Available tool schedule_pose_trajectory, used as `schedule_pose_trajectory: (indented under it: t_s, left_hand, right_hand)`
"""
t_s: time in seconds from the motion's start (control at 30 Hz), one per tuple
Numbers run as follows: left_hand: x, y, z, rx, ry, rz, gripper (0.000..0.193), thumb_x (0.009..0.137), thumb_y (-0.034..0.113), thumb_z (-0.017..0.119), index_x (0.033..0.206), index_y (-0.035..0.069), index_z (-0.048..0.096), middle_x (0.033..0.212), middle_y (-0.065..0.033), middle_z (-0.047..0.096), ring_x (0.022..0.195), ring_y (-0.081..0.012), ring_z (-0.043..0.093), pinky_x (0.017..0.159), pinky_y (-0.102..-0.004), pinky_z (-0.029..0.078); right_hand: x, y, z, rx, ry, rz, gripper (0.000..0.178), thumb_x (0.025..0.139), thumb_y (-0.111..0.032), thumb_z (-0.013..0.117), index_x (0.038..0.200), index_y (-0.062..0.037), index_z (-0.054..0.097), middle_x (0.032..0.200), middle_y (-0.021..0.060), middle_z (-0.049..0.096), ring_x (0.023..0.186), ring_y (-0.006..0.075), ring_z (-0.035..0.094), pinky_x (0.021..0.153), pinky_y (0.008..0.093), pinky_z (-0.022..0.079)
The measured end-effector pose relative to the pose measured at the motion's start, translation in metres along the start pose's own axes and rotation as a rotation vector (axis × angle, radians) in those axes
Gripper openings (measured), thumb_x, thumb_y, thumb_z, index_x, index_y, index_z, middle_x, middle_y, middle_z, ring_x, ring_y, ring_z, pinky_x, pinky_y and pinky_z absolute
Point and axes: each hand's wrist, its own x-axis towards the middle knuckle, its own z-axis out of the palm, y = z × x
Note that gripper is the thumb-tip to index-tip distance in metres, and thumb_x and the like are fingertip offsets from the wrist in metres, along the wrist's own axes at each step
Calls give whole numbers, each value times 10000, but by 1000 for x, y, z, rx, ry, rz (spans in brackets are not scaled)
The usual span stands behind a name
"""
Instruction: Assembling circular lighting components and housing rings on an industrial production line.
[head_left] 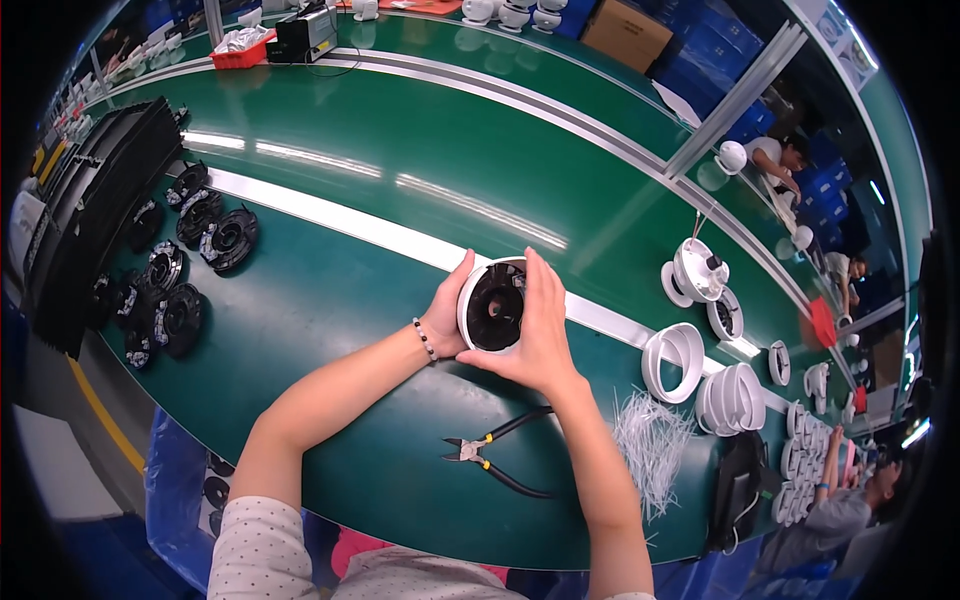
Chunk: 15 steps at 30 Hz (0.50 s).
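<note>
Between my two hands is a round white housing (468, 318) with a dark, glossy black inner part (497, 305) set in it. My left hand (446, 312) wraps the left side of its rim, with a beaded bracelet at the wrist. Against the right side presses my right hand (542, 335), fingers stretched along the edge and thumb below. Diagonal cutting pliers (468, 450) with black and yellow handles lie on the green table under my hands, jaws apart; my right forearm is close to one handle's end.
Several black round parts (230, 240) lie at the left beside stacked black trays (105, 220). To the right are white cable ties (650, 445), white rings (672, 362), stacked white housings (730, 400) and a black device (738, 490). A conveyor (400, 130) runs beyond; other people sit at the far right.
</note>
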Motion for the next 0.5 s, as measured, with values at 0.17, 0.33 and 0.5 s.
schedule_pose_trajectory:
  t_s: [0.17,0.33,0.5]
  left_hand:
    - [-3,-1,-3,-34,-24,27,642,819,564,350,1206,57,419,1140,-110,504,1030,-224,500,893,-356,405]
    - [-1,3,0,96,-52,83,479,771,351,480,1130,34,472,1011,-97,560,911,-203,551,809,-331,455]
    - [21,-14,18,95,-13,114,427,746,245,512,1115,34,470,978,-83,575,873,-177,571,762,-299,483]
  right_hand:
    - [2,1,12,25,82,48,1212,442,-466,764,1311,31,80,1289,210,267,1149,374,297,950,454,260]
    - [0,-1,24,-8,231,76,1147,475,-445,726,1311,28,98,1277,214,278,1146,368,305,918,447,274]
    - [-9,26,12,85,349,26,1075,524,-450,686,1316,10,123,1303,215,254,1168,380,287,929,447,258]
